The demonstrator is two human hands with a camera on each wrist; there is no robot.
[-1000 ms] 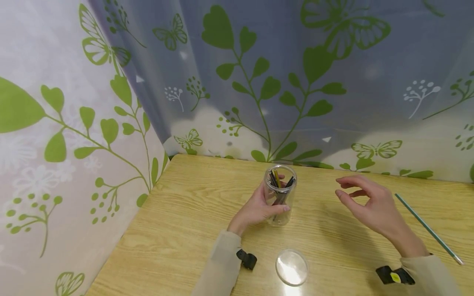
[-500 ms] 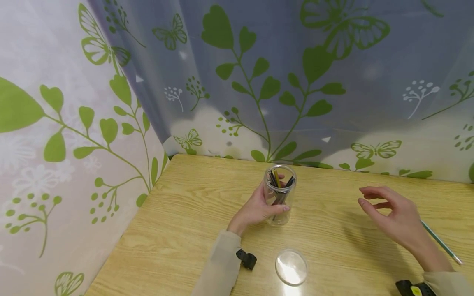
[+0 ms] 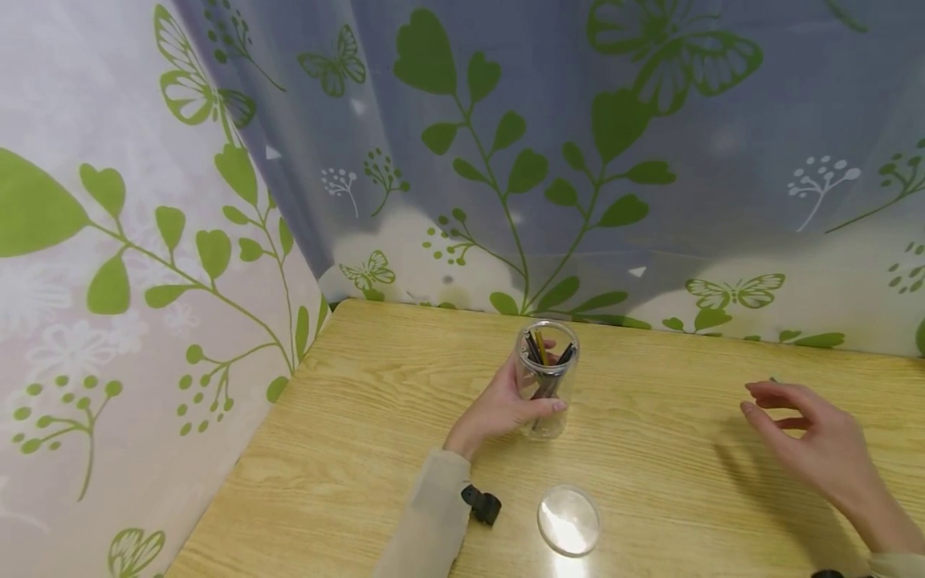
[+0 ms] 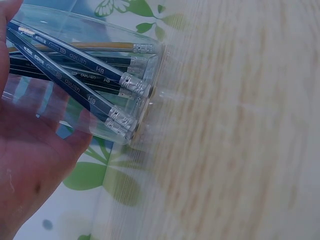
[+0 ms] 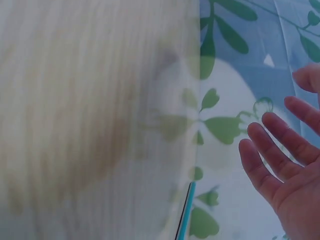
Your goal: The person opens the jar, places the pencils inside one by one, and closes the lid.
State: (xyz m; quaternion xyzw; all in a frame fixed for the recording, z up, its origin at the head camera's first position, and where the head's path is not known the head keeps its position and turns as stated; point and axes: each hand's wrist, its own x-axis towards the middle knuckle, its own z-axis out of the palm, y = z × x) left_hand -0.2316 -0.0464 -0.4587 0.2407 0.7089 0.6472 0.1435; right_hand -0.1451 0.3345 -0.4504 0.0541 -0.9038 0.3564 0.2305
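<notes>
A clear jar point(image 3: 548, 428) stands upright on the table, and my left hand point(image 3: 500, 412) grips it from the left with the thumb across its front. Inside it are several pencils point(image 4: 75, 75), mostly dark with HB lettering and one yellow. Over the right part of the table hovers my right hand point(image 3: 824, 441), fingers loosely bent and holding nothing. A teal pencil point(image 5: 185, 212) lies below that hand; in the head view the hand hides nearly all of it.
Nearer to me than the jar, a round clear lid point(image 3: 569, 520) lies flat on the wooden table point(image 3: 347, 433). A curtain point(image 3: 405, 201) printed with leaves and butterflies hangs along the table's back and left edges.
My right hand has moved right and slightly toward me, away from the jar, and now covers the teal pencil in the head view. The left hand and jar have stayed still.
</notes>
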